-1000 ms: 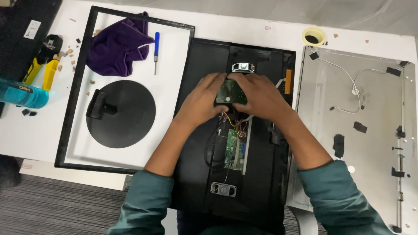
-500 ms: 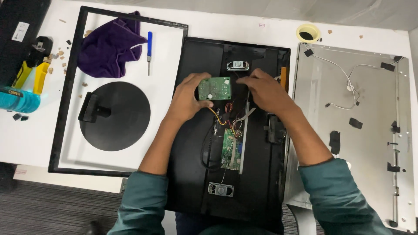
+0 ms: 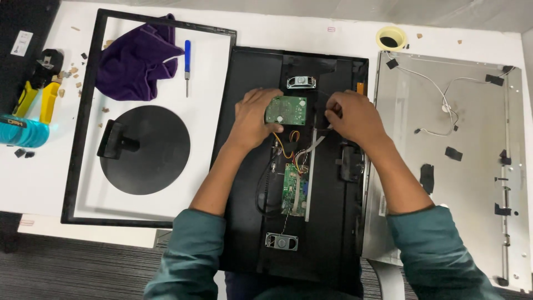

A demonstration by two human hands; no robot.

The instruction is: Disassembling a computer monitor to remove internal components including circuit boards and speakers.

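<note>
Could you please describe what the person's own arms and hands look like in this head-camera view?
Both arms wear dark teal long sleeves, pushed up so the forearms are bare: the left sleeve bunches near the elbow, as does the right sleeve. The left hand and right hand are bare, with no gloves; no rings or watch can be seen.

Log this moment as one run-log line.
left hand: holds small green circuit board | right hand: pinches wiring beside it | under both: black monitor back shell
</note>
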